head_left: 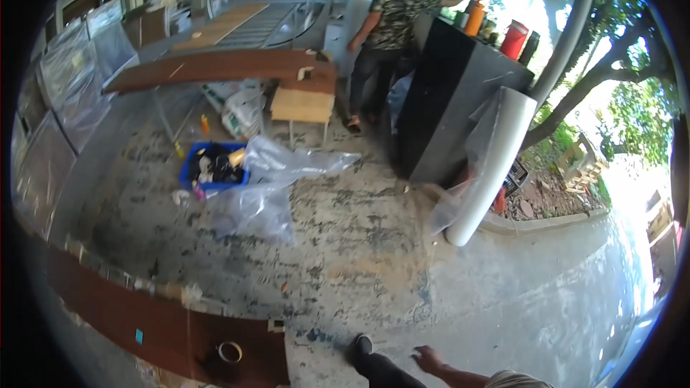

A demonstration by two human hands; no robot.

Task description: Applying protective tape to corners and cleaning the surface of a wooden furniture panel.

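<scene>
My right hand [430,360] hangs in the air at the bottom, right of my leg [392,370], its fingers loosely apart and nothing in them. My left hand is out of view. Nearest on the left lies a long brown board [158,323], close to the floor. A ring-shaped roll of tape [230,352] rests on it. Beyond, another brown board [215,68] lies on supports beside a small wooden-topped stool [302,105].
A blue crate [188,172] of dark items stands by clear plastic sheeting [259,205]. Another person [388,21] reaches over a dark cabinet [456,100] holding a red jug [513,39]. A white roll [496,165] leans against it. Wrapped panels [65,79] line the left.
</scene>
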